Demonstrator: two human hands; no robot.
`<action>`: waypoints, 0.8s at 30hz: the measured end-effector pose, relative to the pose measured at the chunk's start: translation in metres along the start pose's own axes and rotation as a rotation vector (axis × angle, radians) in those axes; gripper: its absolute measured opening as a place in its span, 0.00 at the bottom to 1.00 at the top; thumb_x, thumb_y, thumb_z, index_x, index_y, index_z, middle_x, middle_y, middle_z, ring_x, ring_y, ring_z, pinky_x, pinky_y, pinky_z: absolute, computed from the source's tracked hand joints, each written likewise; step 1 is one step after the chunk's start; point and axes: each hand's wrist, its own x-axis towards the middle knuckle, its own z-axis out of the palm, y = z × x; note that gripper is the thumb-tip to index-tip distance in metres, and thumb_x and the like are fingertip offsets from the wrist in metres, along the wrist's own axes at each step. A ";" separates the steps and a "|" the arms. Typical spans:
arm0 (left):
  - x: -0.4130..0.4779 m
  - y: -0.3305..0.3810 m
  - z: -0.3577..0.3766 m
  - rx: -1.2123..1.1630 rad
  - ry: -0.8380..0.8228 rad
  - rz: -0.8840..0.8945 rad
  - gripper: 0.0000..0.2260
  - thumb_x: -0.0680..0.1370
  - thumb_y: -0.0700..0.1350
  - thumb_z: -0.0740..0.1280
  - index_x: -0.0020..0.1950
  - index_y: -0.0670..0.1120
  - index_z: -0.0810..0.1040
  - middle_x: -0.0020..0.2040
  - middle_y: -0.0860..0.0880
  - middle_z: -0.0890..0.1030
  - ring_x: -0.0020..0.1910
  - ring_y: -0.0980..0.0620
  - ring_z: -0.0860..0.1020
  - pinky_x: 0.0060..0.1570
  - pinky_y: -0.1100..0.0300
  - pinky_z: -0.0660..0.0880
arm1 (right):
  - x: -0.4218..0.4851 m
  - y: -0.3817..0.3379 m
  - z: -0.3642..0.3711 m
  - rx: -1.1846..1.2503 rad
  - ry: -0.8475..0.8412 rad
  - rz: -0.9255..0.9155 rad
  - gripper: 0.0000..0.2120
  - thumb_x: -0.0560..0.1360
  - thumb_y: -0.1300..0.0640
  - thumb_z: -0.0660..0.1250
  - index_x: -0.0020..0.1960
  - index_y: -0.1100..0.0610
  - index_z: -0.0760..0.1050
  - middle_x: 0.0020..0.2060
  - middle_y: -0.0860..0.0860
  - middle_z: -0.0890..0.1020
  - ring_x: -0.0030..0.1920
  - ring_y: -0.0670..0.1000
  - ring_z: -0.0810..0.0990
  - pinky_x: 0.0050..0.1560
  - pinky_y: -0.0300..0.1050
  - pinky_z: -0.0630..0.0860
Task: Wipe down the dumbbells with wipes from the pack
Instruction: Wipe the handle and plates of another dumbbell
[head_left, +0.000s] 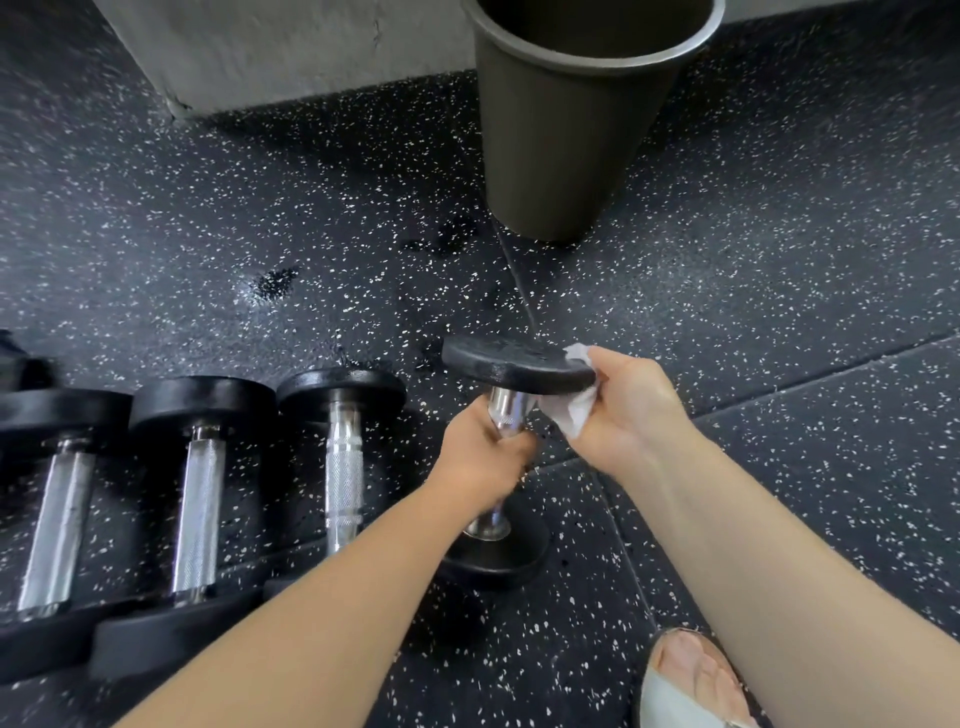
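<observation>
Our left hand (485, 447) grips the dumbbell (511, 395) handle at frame centre; our right hand (623, 410) pinches the wipe (576, 410) on its upper plate. A wet handle could slip.

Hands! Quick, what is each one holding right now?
Left hand: closed around the chrome handle of the dumbbell.
Right hand: pinching a white wipe against the dumbbell's top plate.

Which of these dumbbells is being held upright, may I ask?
The rightmost dumbbell, gripped by the left hand; the rest lie flat on the floor.
</observation>
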 end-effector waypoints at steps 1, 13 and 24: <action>0.000 -0.001 0.001 0.017 -0.002 -0.018 0.10 0.71 0.36 0.67 0.38 0.48 0.69 0.32 0.48 0.71 0.31 0.50 0.69 0.34 0.56 0.70 | 0.007 -0.002 0.000 -0.069 0.030 0.010 0.07 0.79 0.66 0.56 0.47 0.66 0.72 0.36 0.57 0.78 0.30 0.53 0.80 0.25 0.43 0.78; -0.020 0.008 0.008 0.432 0.347 0.197 0.12 0.77 0.44 0.64 0.54 0.54 0.62 0.45 0.50 0.78 0.42 0.47 0.78 0.40 0.49 0.75 | 0.009 0.008 0.000 0.195 0.038 -0.073 0.06 0.80 0.69 0.54 0.49 0.60 0.67 0.34 0.53 0.69 0.24 0.50 0.74 0.35 0.48 0.82; -0.011 -0.006 -0.007 0.104 0.017 0.139 0.12 0.73 0.34 0.65 0.49 0.50 0.73 0.34 0.51 0.74 0.30 0.55 0.69 0.32 0.61 0.70 | 0.018 0.012 -0.007 0.157 0.065 0.018 0.13 0.81 0.63 0.55 0.39 0.62 0.69 0.29 0.53 0.74 0.24 0.50 0.75 0.22 0.40 0.75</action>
